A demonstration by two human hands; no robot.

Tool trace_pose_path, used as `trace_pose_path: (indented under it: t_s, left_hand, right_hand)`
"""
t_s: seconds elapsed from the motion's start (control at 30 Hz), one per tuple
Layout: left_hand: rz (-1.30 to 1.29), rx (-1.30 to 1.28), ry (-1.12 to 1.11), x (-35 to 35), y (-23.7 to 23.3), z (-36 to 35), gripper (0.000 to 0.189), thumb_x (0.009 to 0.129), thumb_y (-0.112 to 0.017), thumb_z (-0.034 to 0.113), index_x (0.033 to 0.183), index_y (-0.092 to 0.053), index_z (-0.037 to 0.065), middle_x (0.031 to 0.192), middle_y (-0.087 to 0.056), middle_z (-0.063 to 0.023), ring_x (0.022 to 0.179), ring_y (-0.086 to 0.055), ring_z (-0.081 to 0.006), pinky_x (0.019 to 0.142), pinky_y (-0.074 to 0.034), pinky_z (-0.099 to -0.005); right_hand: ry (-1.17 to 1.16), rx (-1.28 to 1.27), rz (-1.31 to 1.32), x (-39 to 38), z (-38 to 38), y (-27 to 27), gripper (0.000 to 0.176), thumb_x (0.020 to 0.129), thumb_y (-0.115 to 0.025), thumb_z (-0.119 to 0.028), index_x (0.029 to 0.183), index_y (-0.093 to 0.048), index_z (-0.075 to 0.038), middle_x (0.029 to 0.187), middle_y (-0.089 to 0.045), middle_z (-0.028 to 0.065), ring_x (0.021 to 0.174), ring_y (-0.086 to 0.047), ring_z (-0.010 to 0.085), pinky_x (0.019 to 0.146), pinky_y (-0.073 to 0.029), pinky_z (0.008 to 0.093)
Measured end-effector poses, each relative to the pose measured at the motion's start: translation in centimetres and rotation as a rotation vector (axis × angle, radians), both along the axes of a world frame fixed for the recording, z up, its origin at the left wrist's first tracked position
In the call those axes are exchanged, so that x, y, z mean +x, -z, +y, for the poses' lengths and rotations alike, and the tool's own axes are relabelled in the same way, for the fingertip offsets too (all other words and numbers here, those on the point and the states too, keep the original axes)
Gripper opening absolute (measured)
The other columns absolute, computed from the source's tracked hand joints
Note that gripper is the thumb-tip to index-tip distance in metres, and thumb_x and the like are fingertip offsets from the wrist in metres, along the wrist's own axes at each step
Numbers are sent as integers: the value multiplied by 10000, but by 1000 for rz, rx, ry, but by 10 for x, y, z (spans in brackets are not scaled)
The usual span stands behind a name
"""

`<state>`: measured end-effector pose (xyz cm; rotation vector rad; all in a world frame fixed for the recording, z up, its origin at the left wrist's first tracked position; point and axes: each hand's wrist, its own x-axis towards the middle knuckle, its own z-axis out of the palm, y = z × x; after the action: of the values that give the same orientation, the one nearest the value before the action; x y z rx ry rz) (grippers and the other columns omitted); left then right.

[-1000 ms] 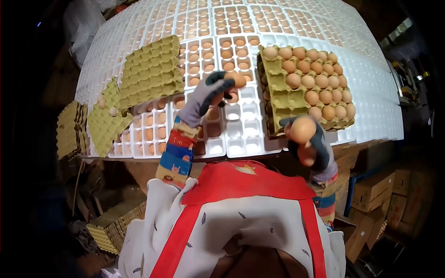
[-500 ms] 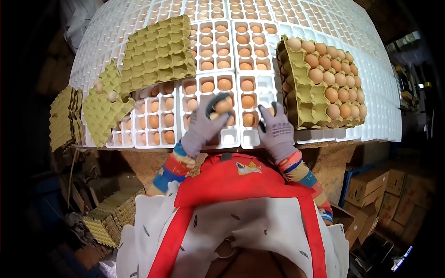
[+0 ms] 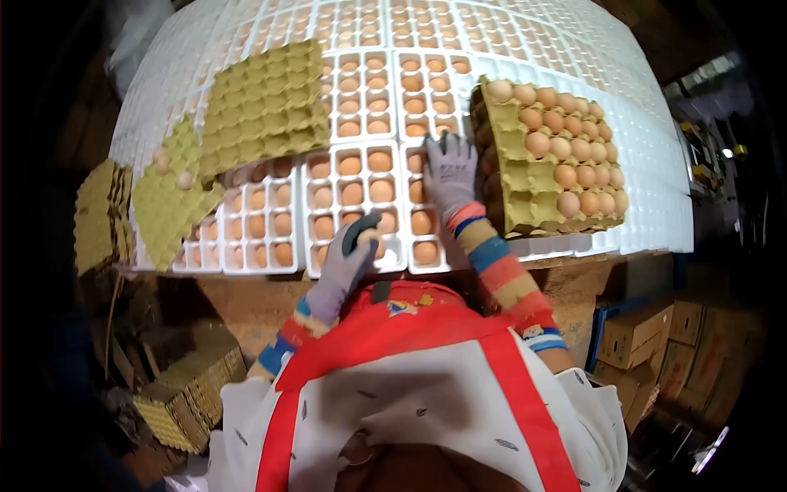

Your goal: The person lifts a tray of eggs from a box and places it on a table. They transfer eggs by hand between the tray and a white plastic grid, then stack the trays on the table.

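Observation:
My left hand [image 3: 340,266], in a grey glove with dark fingertips, is curled round a brown egg [image 3: 374,243]. It is just above the front right corner of a white foam tray [image 3: 398,264] filled mostly with brown eggs. My right hand [image 3: 451,168], gloved the same way, reaches forward over the neighbouring white foam tray [image 3: 439,264], its fingers stretched and slightly apart at the back cells. The hand hides part of that tray, and no egg shows in its fingers. Right of it stands a stack of pulp egg trays [image 3: 525,197], eggs filling most of the top one.
An upturned pulp tray [image 3: 266,102] lies over foam trays at the left. Beside it are a tilted pulp tray [image 3: 168,217] with a few eggs and more pulp trays [image 3: 102,213]. Foam trays cover the table behind. Cardboard boxes [image 3: 635,336] stand lower right.
My right hand has moved forward and left to the tray's back cells. My left hand has come lower with an egg. The right tray's front left cell now holds an egg.

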<state>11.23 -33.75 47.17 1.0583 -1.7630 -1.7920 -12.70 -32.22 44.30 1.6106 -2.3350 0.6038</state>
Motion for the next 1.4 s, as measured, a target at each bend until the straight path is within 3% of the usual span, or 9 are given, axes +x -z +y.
trace_pose_path:
  t_s: [0.03,0.2,0.5,0.63,0.73,0.97,1.17,1.23,1.4]
  left_hand:
    - [-88,-601,103,-10,9,8,355,761,-694,70,1112,-646,49,1130,-587,-126,974,-596,-261,811,-510,-348]
    - [-102,-855,144,-41,-17,16,400,696,-752,61,1081,-645,63,1136,-516,-158,1059,-555,-330,865,-485,-395]
    - [-17,-1119,361,-264,-97,4,515,746,-728,243,1213,-586,78,1165,-556,-169,1042,-579,-331,882,-472,-408]
    - [-122,-1120,534,-295,-89,-7,300,755,-684,236,1015,-646,89,988,-593,-126,894,-616,-299,792,-491,-394]
    - [1,-834,438,-287,-83,-14,368,747,-704,240,1063,-632,65,992,-606,-143,928,-618,-313,858,-491,-389]
    - [23,-1054,390,-288,-74,-4,431,734,-697,229,1135,-604,102,1008,-588,-126,950,-601,-302,848,-496,-400]
    - [796,406,146,-259,-83,-54,325,900,-596,142,1206,-579,32,1027,-612,-77,1048,-618,-222,914,-533,-370]
    - [752,515,128,-265,-73,-73,313,911,-601,239,1159,-617,50,961,-621,-67,975,-635,-197,862,-544,-349]
    - [-411,-1096,334,-315,-113,-2,289,816,-642,252,1049,-679,85,1002,-668,-130,909,-655,-292,825,-520,-387]
  right_hand:
    - [-45,-101,-85,3,16,-26,413,796,-597,-194,1204,-587,-127,1202,-539,142,1101,-495,327,995,-337,493]
    - [6,-335,-125,-34,113,-149,326,742,-728,-192,1036,-637,-83,1034,-615,136,926,-592,324,777,-484,425]
    - [324,237,-175,-120,183,-132,357,806,-658,-378,944,-580,-58,911,-613,80,782,-634,253,624,-508,394]
    - [18,-658,-1595,-160,234,-128,317,909,-555,-248,1131,-602,-26,981,-648,87,793,-650,158,572,-536,266]
    - [-56,-773,-1721,-170,225,-138,284,974,-437,-215,1081,-604,-11,1065,-609,129,849,-648,189,619,-557,287]
    - [-177,326,134,-157,156,-141,400,729,-688,-238,1099,-583,-126,895,-584,117,806,-636,301,721,-499,401]
    - [-314,-339,-1561,-208,185,-166,494,841,-618,-110,1315,-506,-26,1141,-592,73,1016,-582,151,841,-509,274]
    - [-313,-237,-1357,-214,180,-175,489,838,-608,-103,1311,-510,-28,1159,-577,90,1015,-597,200,873,-512,299]
    - [4,421,31,-186,125,-168,293,773,-706,-254,1050,-635,-191,1160,-493,116,1063,-553,303,836,-498,406]
